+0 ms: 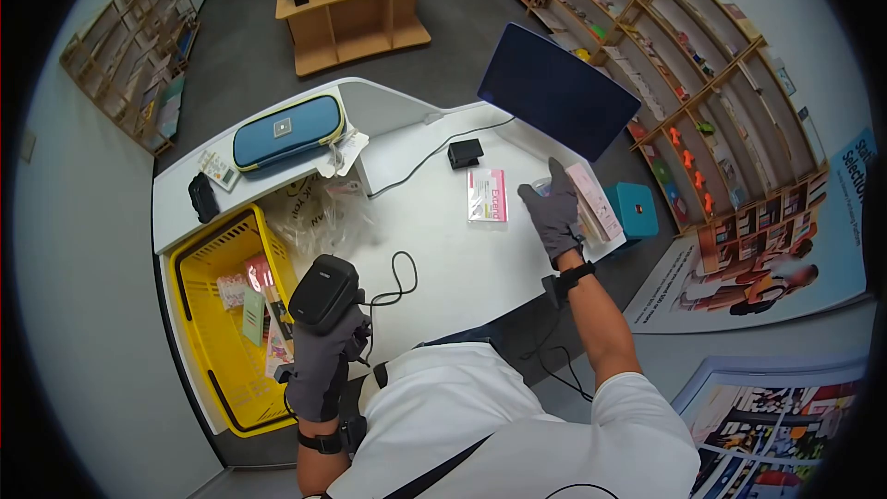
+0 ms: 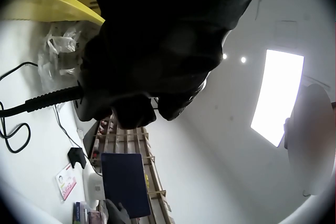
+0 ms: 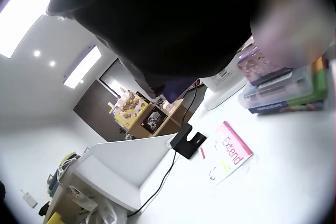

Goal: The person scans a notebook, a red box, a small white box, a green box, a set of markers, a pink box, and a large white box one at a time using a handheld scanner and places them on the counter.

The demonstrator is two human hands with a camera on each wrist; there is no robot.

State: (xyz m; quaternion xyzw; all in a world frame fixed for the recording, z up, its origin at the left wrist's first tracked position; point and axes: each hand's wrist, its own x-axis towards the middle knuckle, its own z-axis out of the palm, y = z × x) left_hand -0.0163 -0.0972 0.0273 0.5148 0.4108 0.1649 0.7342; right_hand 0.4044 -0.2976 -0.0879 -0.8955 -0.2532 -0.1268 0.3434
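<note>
My gloved left hand [image 1: 319, 360] grips a black corded barcode scanner [image 1: 324, 293], its head facing up beside the yellow basket. In the left wrist view the scanner's cord [image 2: 55, 98] leaves from under the dark glove. At the counter's right end my gloved right hand [image 1: 554, 212] lies with extended fingers against a stack of boxes, close to a long pink box [image 1: 593, 201]. The right wrist view has a purple box [image 3: 260, 66] on top of that stack. A flat white and pink "Extend" packet [image 1: 487, 196] lies on the counter left of my right hand.
Inside the yellow basket [image 1: 285, 268] are several small packages. Clear plastic bags [image 1: 323, 217] lie beside it, below a blue case [image 1: 288, 132] on the ledge. A small black stand [image 1: 465, 153], a monitor [image 1: 559, 91] and a teal box [image 1: 633, 211] stand farther right.
</note>
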